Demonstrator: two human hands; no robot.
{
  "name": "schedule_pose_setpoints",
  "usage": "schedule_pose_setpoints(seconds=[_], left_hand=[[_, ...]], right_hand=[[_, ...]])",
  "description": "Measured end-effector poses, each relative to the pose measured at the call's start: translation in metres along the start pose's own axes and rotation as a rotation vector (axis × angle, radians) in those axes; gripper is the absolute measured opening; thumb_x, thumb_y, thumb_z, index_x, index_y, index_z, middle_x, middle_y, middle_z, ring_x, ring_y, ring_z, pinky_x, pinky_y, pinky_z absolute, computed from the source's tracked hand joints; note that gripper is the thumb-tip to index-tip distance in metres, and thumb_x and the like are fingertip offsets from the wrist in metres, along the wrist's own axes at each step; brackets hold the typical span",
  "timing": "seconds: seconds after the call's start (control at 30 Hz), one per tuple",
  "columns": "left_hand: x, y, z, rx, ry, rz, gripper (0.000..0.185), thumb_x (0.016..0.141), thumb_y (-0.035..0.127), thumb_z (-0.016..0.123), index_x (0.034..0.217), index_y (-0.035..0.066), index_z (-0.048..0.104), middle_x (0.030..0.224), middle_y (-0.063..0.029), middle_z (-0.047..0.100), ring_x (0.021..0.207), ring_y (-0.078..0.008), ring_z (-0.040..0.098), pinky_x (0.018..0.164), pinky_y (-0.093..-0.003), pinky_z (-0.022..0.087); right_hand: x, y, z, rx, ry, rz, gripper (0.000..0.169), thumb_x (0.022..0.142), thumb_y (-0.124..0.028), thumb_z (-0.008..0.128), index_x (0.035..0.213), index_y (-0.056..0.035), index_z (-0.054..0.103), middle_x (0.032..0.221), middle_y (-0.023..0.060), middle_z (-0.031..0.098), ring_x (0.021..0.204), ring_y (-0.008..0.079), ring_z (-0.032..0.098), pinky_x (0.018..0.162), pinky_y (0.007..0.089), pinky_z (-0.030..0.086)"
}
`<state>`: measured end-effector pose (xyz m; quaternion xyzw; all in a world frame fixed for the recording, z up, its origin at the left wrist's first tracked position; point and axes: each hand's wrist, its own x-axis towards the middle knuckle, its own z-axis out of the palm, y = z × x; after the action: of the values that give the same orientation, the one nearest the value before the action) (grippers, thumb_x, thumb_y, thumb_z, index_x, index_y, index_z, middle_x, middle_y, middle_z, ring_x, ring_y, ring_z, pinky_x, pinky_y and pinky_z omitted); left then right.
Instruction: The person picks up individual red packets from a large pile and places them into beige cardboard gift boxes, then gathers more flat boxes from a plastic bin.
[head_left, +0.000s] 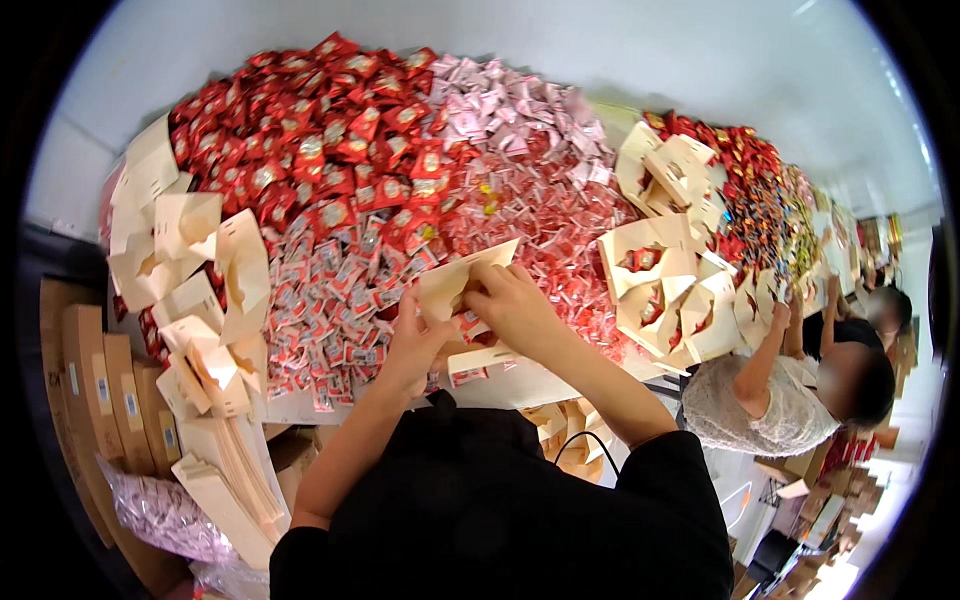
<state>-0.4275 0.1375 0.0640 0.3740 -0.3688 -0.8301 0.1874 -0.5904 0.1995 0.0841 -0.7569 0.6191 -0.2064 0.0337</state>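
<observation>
Between my two hands is a cream cardboard box blank (469, 279), partly folded, with a shaped cut-out. My left hand (416, 341) grips its left side, thumb toward the middle. The fingers of my right hand (514, 304) pinch the board at the cut-out's right edge. Just beyond lie red-and-white wrapped sweets (322, 300) on the left and clear-wrapped red sweets (555, 247) on the right. Farther back are a heap of larger red packets (300, 142) and a heap of pink packets (510, 105). My hands hide part of the box.
Folded cream boxes stand at left (244, 270) and right (652, 262). Flat card blanks (225, 480) lie stacked at the near left, beside brown cartons (90, 382) and a plastic bag of pink packets (161, 510). A person in a white top (757, 405) works at right, another person beyond.
</observation>
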Motion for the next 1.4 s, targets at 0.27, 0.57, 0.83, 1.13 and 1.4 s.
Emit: schedule_pose_setpoints(seconds=[0.27,0.57,0.83,1.13,1.4], left_hand=[[0.004,-0.001,-0.005,-0.033,-0.053,-0.154,0.046,0.083,0.004,0.052,0.12,0.013,0.027,0.099,-0.0086,0.054,0.087,-0.0151,0.057,0.061,-0.0284,0.053],[0.004,-0.01,0.003,-0.074,-0.136,-0.156,0.053,0.082,0.002,0.053,0.125,0.015,0.025,0.108,-0.0077,0.051,0.091,-0.0164,0.056,0.07,-0.0294,0.051],[0.016,-0.006,0.016,-0.311,-0.063,-0.083,0.054,0.084,0.006,0.054,0.124,0.022,0.022,0.113,-0.005,0.047,0.103,-0.0174,0.051,0.079,-0.0432,0.05],[0.018,-0.054,0.034,-0.284,-0.134,-0.043,0.053,0.084,0.005,0.053,0.123,0.022,0.023,0.119,-0.0034,0.041,0.106,-0.0164,0.044,0.08,-0.0344,0.044],[0.037,-0.026,0.034,-0.158,-0.329,-0.102,0.074,0.084,0.014,0.058,0.137,0.027,0.008,0.138,-0.0144,0.018,0.12,-0.021,0.035,0.092,-0.0526,0.038]], right_hand=[[-0.029,-0.002,-0.021,0.123,-0.096,-0.093,0.023,0.071,-0.017,0.058,0.093,-0.0102,0.055,0.082,0.0049,0.048,0.068,0.0205,0.054,0.059,0.0343,0.046],[-0.035,0.005,-0.019,0.296,0.17,-0.085,0.011,0.065,-0.012,0.061,0.074,-0.0061,0.057,0.071,0.0071,0.053,0.069,0.0245,0.052,0.06,0.0344,0.043],[-0.078,0.003,-0.028,0.996,0.496,1.024,0.042,0.083,-0.013,0.058,0.121,-0.0042,0.041,0.1,0.0084,0.056,0.075,0.0127,0.055,0.059,0.0224,0.045],[-0.091,-0.049,0.017,1.4,0.576,1.131,0.034,0.09,-0.011,0.043,0.119,-0.0007,0.029,0.093,0.0158,0.054,0.064,0.0214,0.063,0.053,0.0289,0.053],[-0.112,0.035,0.032,1.059,0.998,1.092,0.028,0.085,-0.001,0.036,0.112,0.0029,0.038,0.088,0.0126,0.055,0.059,0.0181,0.058,0.051,0.0286,0.052]])
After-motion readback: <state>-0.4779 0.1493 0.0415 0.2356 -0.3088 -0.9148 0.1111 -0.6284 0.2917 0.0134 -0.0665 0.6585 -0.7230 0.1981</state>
